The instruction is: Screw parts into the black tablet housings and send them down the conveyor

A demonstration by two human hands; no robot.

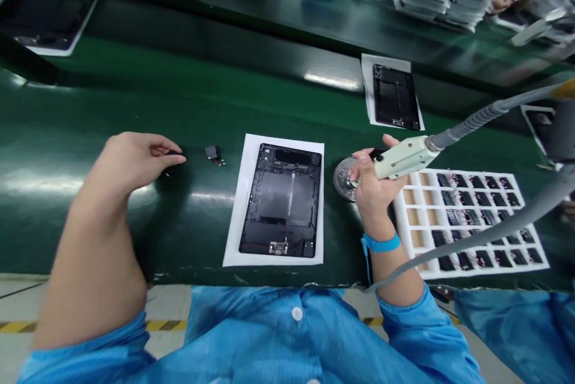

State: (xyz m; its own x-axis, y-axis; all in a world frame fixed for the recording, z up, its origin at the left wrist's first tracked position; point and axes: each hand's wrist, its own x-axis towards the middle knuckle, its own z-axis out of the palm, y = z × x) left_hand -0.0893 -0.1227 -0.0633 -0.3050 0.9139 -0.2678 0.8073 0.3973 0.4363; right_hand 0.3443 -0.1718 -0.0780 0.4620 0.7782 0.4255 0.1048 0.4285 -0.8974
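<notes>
Blue sleeves (424,336) flank the white button (297,314) of a blue smock (251,336); a blue wristband (383,244) trails a strap (368,264), upper right of the button.

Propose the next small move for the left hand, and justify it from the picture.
Probably carry the small black part in the left hand to the flat black rectangular casing: the part is pinched apart from it, and the casing lies interior-up on a rectangular white sheet.
</notes>
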